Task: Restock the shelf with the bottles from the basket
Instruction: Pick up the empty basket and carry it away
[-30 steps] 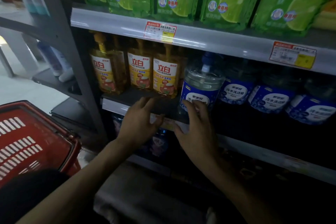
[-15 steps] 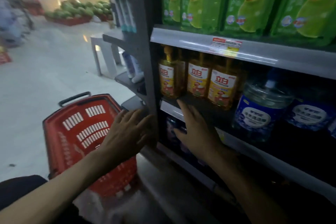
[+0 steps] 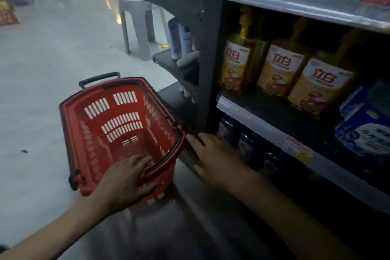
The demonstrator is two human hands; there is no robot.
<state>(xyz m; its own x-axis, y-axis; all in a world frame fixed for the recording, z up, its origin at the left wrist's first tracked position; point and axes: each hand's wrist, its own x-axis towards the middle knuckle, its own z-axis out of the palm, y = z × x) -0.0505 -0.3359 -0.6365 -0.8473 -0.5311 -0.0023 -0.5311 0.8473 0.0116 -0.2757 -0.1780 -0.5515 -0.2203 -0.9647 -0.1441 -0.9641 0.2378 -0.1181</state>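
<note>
Head view: left hand [image 3: 128, 177] flat over basket [image 3: 95, 150] rim (fingers straight); right hand [image 3: 213, 158] spread, empty.

Your view is dim and motion-blurred. The floor [image 3: 42, 69] beyond your left hand [image 3: 126, 177] is brightest; the shelf [image 3: 249, 121] right of your right hand [image 3: 215, 160] lies in shadow. Frame edges bow.

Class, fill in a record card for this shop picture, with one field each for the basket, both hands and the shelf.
basket: red basket on the floor, no bottles visible inside
left hand: left hand lies over the basket's near rim, fingers inside, thumb outside
right hand: right hand flat and empty, by the post
shelf: shelf holds yellow bottles, with blue bottles to their right
</note>
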